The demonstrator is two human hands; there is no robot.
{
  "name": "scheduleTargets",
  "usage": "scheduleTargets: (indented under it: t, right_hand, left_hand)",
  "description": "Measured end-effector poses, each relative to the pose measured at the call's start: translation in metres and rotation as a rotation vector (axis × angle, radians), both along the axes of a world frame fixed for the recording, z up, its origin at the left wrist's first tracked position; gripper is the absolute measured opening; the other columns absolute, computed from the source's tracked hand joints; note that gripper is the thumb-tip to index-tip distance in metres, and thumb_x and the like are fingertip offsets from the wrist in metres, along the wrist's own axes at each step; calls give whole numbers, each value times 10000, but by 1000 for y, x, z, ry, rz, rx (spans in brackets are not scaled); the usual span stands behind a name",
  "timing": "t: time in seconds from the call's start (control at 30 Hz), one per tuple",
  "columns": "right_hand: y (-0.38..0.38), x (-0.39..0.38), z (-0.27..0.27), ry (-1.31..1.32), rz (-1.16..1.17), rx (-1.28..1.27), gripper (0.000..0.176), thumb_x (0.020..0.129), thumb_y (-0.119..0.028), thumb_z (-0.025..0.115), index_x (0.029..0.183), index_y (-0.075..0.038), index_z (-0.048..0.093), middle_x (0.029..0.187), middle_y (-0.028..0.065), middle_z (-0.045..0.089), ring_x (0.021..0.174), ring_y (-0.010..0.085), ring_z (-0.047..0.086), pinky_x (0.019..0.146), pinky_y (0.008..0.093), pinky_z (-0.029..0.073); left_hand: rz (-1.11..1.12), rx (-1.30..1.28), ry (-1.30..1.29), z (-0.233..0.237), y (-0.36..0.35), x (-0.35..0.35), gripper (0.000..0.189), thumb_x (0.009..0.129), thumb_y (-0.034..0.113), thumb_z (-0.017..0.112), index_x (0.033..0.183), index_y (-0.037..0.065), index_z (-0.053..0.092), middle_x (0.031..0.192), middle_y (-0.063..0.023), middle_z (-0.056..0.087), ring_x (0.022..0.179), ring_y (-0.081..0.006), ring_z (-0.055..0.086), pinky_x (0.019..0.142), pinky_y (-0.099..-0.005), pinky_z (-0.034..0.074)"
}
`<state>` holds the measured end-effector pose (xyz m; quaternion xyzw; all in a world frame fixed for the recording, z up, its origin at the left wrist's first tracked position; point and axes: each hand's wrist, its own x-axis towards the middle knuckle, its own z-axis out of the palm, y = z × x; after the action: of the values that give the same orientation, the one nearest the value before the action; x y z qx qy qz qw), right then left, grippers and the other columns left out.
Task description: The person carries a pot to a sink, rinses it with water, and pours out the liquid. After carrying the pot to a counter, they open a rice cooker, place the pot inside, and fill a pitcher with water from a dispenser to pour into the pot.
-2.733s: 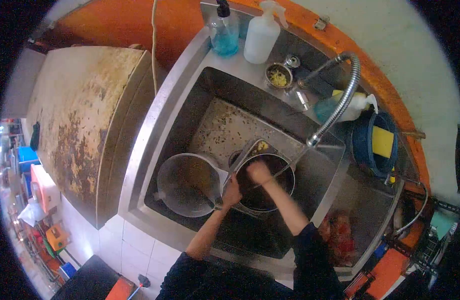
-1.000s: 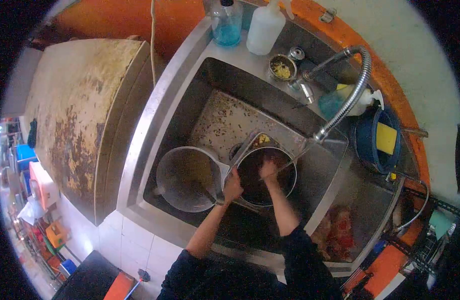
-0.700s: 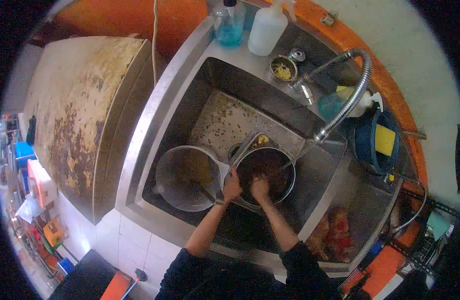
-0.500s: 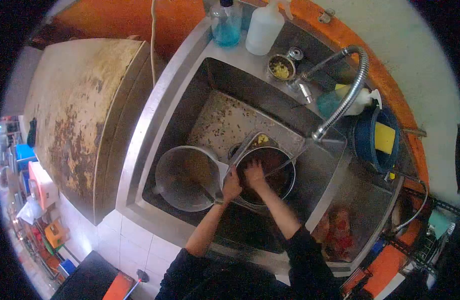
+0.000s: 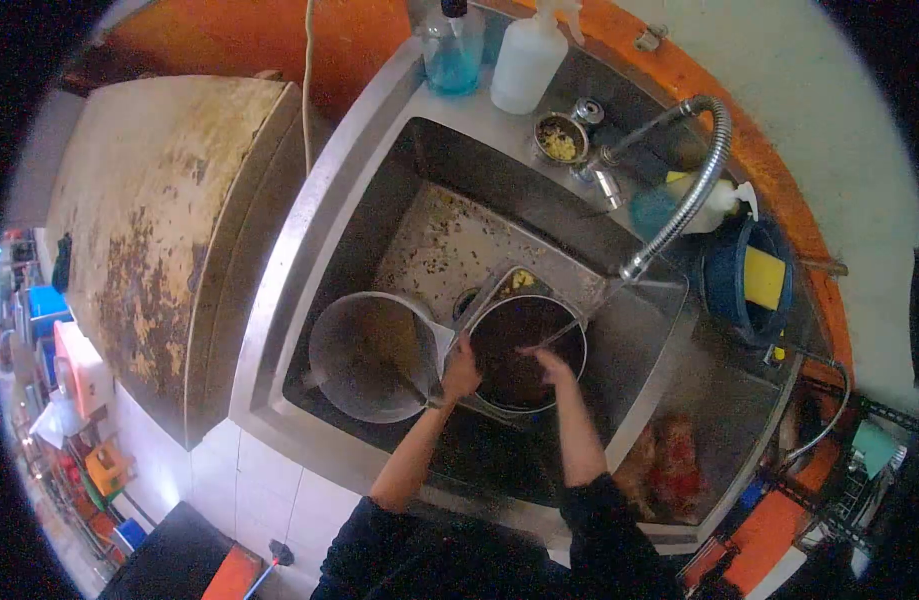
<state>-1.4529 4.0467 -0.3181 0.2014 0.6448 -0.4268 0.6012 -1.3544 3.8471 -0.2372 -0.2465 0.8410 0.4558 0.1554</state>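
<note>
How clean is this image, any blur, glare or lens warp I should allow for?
Head view: right hand motion-blurred; glare on the floor tiles; dark grain inside the pot; fisheye bends the sink's rim, corners black.

A bottle of blue liquid (image 5: 453, 62) and a white spray bottle (image 5: 528, 65) stand side by side on the ledge behind the sink. At the right, a yellow sponge (image 5: 764, 277) sits in a blue tub (image 5: 719, 284).

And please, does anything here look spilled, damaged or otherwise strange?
Yes. Dark bits lie scattered across the floor of the sink, like spilled scraps. Left of it, the pale panel looks worn, with brown, patchy stains.
</note>
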Motion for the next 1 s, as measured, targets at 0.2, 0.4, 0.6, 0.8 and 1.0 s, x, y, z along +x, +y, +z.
scheduleTargets:
  t: [0.2, 0.4, 0.6, 0.8, 1.0]
  right_hand:
    - [-78, 61, 14, 249, -511, -156, 630, 679, -269, 624, 1215, -74, 356, 1230, 103, 394, 1107, 252, 387, 926, 367, 304]
    - [-99, 60, -83, 673, -314, 455, 875, 577, -302, 687, 1277, -64, 217, 1209, 209, 377, 1102, 311, 381, 915, 389, 323]
    - [-69, -2, -25, 1010, 455, 769, 868, 565, -308, 698, 1255, -45, 242, 1183, 267, 364, 1053, 373, 405, 887, 425, 333]
    - [-40, 20, 32, 1143, 445, 539, 791, 615, -195, 674, 1266, -88, 237, 1189, 274, 346, 1077, 413, 359, 912, 429, 298]
    - [-66, 75, 17, 854, 66, 496, 700, 669, -158, 603, 1264, -49, 249, 1239, 227, 329, 1114, 417, 322, 941, 411, 270]
  left_hand:
    - [-59, 9, 70, -30, -1, 11, 740, 649, 2, 521, 1261, 21, 105, 1107, -344, 360, 1019, -473, 385, 814, -484, 359]
    - [47, 19, 87, 3, -1, 3, 699, 646, -13, 469, 1266, -1, 146, 1107, -349, 362, 1002, -478, 391, 821, -467, 350]
    - [-14, 27, 33, -11, -2, 6, 756, 621, -37, 476, 1275, 9, 99, 1123, -347, 348, 1025, -484, 369, 828, -469, 349]
    - [29, 131, -65, 6, -5, 0, 771, 590, -43, 511, 1257, 1, 126, 1128, -344, 334, 1021, -489, 363, 841, -479, 339]
    - [12, 19, 124, -29, 3, 12, 749, 620, -5, 519, 1255, -19, 122, 1106, -359, 350, 1016, -494, 368, 850, -471, 338]
